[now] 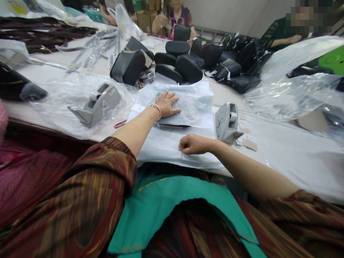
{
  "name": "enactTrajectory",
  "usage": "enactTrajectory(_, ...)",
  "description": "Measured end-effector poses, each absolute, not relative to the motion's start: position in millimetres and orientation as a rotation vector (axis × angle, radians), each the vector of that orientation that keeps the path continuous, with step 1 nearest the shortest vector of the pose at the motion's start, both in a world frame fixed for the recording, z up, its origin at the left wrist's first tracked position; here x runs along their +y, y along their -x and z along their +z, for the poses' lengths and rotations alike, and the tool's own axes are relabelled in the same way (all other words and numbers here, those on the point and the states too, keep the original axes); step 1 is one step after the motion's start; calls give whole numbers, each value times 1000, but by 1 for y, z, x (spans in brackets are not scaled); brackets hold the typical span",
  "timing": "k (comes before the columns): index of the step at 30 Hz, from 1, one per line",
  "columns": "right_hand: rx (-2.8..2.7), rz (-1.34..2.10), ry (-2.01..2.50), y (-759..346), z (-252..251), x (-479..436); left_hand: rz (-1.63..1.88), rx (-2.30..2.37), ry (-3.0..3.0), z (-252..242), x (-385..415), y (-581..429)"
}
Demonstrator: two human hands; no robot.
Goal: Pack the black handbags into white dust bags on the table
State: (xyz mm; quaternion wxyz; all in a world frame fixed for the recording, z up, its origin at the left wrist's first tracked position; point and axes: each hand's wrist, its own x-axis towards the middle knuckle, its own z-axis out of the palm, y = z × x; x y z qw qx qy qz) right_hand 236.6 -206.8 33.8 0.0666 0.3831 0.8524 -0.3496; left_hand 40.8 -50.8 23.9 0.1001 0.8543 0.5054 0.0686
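White tissue paper [199, 96] lies in front of me, its upper part folded over a dark flat item [174, 125] whose near edge shows beneath it. My left hand [167, 104], with a bracelet at the wrist, rests flat on the folded paper, fingers spread. Nearer to me, my right hand [194, 144] is curled with thumb and fingers pinched at the lower part of the paper, seemingly on its sheet. A grey tape dispenser [227, 123] stands just right of the paper, and another grey tape dispenser [98, 104] stands to the left on clear plastic.
Several black bags [166, 64] are piled behind the paper, with more black bags [236, 64] at the back right. Clear plastic wrap [290, 96] covers the right side. Small brown cards [249, 144] lie beside the right dispenser. Other people sit across the table [295, 157].
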Motion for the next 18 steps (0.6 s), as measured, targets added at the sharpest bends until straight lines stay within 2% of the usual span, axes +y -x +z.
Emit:
enactTrajectory(10, 2840, -706, -1141, -235, 48, -236, 207, 1490, -2521, 25, -52, -42)
enactTrajectory(14, 2796, -473, -993, -231, 46, -266, 210, 1492, -2510, 24, -51, -42)
enactTrajectory(18, 2712, -278, -1055, -218, 33, -282, 204, 1493, -2511, 24, -51, -42)
